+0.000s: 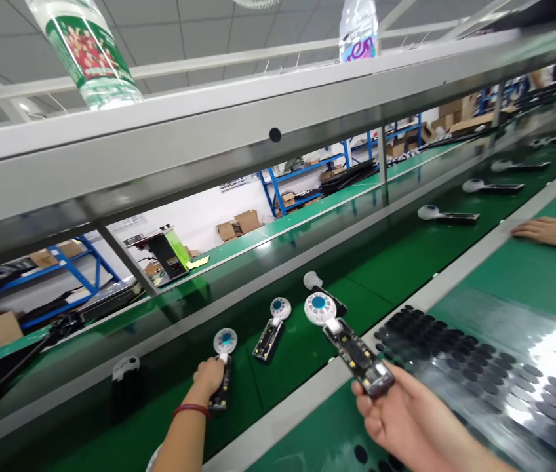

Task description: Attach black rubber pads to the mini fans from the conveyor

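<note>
Right hand (406,419), nearest, grips the bare-board end of an open unit (351,351), holding it up beside a sheet of black pads (455,354). Left hand (209,377), further forward, is closed around a second unit (224,347) lying on the conveyor belt (396,262). With only fingertips holding it, the raised unit could slip, and fingers on the exposed circuitry may damage it.

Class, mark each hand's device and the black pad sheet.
White-headed black device (354,354) in right hand (406,419): head view, board.
Similar device (225,341) under left hand (209,377): head view, round head.
Glossy sheet of black pads (514,328): head view, bare film.
</note>
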`<action>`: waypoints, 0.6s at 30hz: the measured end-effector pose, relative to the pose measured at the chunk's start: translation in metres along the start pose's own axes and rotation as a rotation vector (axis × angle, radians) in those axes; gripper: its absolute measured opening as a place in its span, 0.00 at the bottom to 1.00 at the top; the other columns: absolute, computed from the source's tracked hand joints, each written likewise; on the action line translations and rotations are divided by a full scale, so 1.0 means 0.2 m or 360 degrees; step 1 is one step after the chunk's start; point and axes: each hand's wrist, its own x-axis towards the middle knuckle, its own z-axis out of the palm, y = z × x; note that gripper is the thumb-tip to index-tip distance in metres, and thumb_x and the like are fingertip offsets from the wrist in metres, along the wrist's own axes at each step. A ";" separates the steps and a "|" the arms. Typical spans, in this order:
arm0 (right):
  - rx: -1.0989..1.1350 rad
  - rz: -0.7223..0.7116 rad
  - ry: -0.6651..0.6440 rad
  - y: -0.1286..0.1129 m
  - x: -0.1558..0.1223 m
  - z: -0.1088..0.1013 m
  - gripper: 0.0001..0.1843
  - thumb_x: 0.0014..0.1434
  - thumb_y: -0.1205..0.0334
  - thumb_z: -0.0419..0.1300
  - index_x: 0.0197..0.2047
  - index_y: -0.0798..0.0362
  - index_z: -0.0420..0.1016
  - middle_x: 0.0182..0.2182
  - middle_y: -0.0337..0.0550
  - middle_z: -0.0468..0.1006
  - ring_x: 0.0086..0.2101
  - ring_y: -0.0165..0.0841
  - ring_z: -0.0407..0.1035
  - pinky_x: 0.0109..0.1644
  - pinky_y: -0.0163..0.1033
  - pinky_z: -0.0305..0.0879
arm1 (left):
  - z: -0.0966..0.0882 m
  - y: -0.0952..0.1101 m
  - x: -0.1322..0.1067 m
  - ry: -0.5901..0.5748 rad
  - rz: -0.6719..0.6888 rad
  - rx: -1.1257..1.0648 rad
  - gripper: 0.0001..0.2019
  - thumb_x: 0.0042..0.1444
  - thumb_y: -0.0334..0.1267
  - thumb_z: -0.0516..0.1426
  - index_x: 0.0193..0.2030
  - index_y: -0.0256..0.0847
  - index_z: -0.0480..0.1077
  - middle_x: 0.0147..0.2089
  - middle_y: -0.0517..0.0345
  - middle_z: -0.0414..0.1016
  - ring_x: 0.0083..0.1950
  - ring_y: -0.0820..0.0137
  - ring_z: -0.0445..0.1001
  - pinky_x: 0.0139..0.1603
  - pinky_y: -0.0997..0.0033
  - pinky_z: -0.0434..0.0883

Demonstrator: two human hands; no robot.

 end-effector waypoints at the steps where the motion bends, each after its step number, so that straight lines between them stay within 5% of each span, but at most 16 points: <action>1: 0.0136 0.0064 -0.0086 0.04 -0.03 -0.01 0.12 0.60 0.56 0.50 0.35 0.56 0.69 0.27 0.44 0.73 0.24 0.26 0.66 0.26 0.30 0.60 | 0.03 0.00 -0.02 -0.0001 0.0056 -0.0008 0.17 0.57 0.39 0.54 0.53 0.39 0.62 0.57 0.49 0.61 0.54 0.60 0.64 0.51 0.50 0.64; 3: 0.0367 0.0160 -0.0260 0.11 -0.08 -0.02 0.13 0.58 0.55 0.53 0.33 0.57 0.71 0.27 0.44 0.74 0.24 0.26 0.66 0.26 0.30 0.58 | 0.12 0.02 -0.11 -0.0080 0.0154 -0.0082 0.20 0.56 0.36 0.54 0.55 0.41 0.60 0.65 0.49 0.50 0.62 0.56 0.54 0.58 0.47 0.56; 5: 0.0442 0.0181 -0.0366 0.16 -0.11 -0.03 0.14 0.57 0.54 0.55 0.33 0.56 0.73 0.27 0.45 0.74 0.24 0.26 0.66 0.26 0.30 0.57 | 0.26 0.02 -0.27 -0.0281 0.0169 -0.0228 0.18 0.54 0.35 0.56 0.52 0.40 0.64 0.66 0.50 0.50 0.64 0.57 0.51 0.60 0.54 0.53; 7: 0.0395 0.0194 -0.0424 0.19 -0.13 -0.03 0.15 0.55 0.51 0.56 0.34 0.55 0.74 0.26 0.43 0.74 0.24 0.26 0.65 0.27 0.30 0.57 | 0.42 0.00 -0.47 -0.0566 0.0055 -0.0444 0.15 0.52 0.43 0.57 0.44 0.38 0.71 0.56 0.44 0.66 0.58 0.55 0.61 0.56 0.58 0.61; 9: 0.0147 0.0192 -0.0460 0.18 -0.16 -0.04 0.17 0.55 0.48 0.56 0.36 0.52 0.73 0.27 0.42 0.74 0.26 0.28 0.66 0.29 0.31 0.58 | 0.57 -0.04 -0.68 -0.0809 -0.0131 -0.0734 0.25 0.53 0.56 0.50 0.40 0.34 0.73 0.40 0.41 0.75 0.44 0.55 0.72 0.46 0.55 0.68; 11: -0.0472 0.0067 -0.0490 0.13 -0.19 -0.05 0.18 0.57 0.46 0.53 0.41 0.50 0.72 0.32 0.42 0.74 0.33 0.32 0.67 0.35 0.35 0.61 | 0.66 -0.07 -0.81 -0.0828 -0.0276 -0.1057 0.29 0.53 0.61 0.46 0.33 0.33 0.72 0.27 0.48 0.73 0.32 0.64 0.74 0.39 0.62 0.71; 14: -0.1841 -0.0435 -0.0367 0.02 -0.20 -0.09 0.16 0.62 0.50 0.45 0.41 0.48 0.69 0.40 0.43 0.71 0.43 0.36 0.64 0.48 0.40 0.58 | 0.68 -0.11 -0.85 -0.0670 -0.0366 -0.1457 0.24 0.53 0.59 0.48 0.29 0.39 0.69 0.22 0.60 0.70 0.23 0.75 0.69 0.31 0.73 0.70; 16: -0.2416 -0.0656 -0.0227 -0.04 -0.18 -0.13 0.12 0.62 0.57 0.47 0.37 0.49 0.69 0.40 0.43 0.70 0.42 0.36 0.64 0.49 0.41 0.57 | 0.66 -0.15 -0.79 -0.0637 -0.0433 -0.1568 0.22 0.53 0.57 0.50 0.28 0.38 0.68 0.23 0.61 0.70 0.23 0.75 0.69 0.32 0.70 0.71; 18: -0.2624 -0.0670 -0.0204 -0.05 -0.14 -0.16 0.06 0.56 0.65 0.52 0.34 0.50 0.69 0.39 0.43 0.69 0.40 0.36 0.65 0.47 0.41 0.58 | 0.65 -0.20 -0.73 -0.0676 -0.0510 -0.1584 0.23 0.53 0.56 0.50 0.27 0.35 0.69 0.23 0.57 0.71 0.24 0.71 0.70 0.37 0.58 0.72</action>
